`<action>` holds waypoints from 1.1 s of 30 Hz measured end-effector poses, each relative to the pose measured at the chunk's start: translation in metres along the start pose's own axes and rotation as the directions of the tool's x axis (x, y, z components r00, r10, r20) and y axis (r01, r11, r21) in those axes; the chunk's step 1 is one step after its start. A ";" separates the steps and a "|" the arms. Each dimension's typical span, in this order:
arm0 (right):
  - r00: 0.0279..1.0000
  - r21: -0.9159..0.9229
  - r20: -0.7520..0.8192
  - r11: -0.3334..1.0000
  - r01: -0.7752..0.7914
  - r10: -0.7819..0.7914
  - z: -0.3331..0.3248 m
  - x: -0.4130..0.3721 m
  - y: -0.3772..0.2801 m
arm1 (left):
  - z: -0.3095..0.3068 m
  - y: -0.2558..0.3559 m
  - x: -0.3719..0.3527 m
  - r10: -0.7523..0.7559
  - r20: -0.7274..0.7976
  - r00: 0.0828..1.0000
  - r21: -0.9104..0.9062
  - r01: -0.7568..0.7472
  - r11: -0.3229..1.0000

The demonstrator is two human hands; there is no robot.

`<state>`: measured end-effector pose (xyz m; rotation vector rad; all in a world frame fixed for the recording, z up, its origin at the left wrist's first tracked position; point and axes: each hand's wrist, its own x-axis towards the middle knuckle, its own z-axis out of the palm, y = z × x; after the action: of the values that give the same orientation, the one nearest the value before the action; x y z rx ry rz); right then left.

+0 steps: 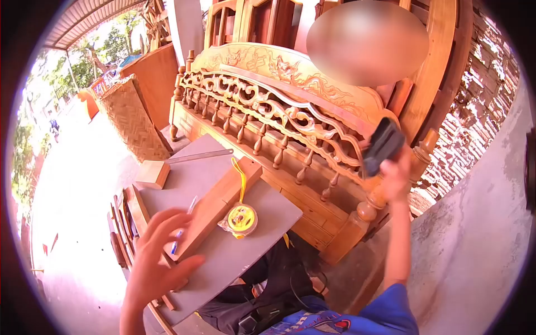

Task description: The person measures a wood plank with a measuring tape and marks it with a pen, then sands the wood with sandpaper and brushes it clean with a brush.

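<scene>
My left hand [159, 254] is open, fingers spread, over the near left part of a grey table [273, 207]. Just past its fingers lies a squared wooden block [215, 206] with pencil-like marks on its top. A blue and white pen [176, 242] shows between thumb and fingers, close to the block. Beside the block rests a yellow tape measure [242, 219] with a yellow strap. Raised on the right, my right hand [396, 173] is closed around a dark, phone-like device [384, 146].
A metal ruler [201, 156] and a short wood block [153, 174] lie at the table's far side. Chisel-like tools [120, 234] line its left edge. Behind stands a carved wooden bed frame [279, 111]; a person's blurred head appears above it.
</scene>
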<state>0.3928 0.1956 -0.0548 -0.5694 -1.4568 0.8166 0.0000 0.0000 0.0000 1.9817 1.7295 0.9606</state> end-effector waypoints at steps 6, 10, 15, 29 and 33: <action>0.996 -0.906 0.004 0.423 -0.036 0.093 -0.148 0.031 0.008 | -0.025 -0.054 -0.052 -0.200 -0.272 0.941 -0.027 0.201 0.979; 0.986 -0.989 0.085 0.129 0.066 0.145 -0.149 0.022 0.023 | -0.026 -0.060 -0.077 -0.256 -0.343 0.904 -0.070 0.247 0.966; 0.977 -0.972 0.176 0.179 0.153 0.120 -0.184 0.020 0.051 | -0.025 -0.066 -0.095 -0.207 -0.408 0.889 0.095 0.267 0.959; 0.966 -0.948 0.242 0.193 0.255 -0.088 -0.065 0.004 0.032 | -0.006 -0.103 -0.122 -0.351 -0.467 0.811 0.167 0.471 0.866; 0.862 -0.744 0.505 0.528 0.409 0.045 0.066 -0.013 0.003 | 0.009 -0.118 -0.119 -0.377 -0.405 0.833 0.168 0.474 0.864</action>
<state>0.3282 0.1780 -0.0609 -0.9436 -2.3451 -0.0273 -0.0839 -0.0894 -0.1149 1.4930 2.4887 1.0126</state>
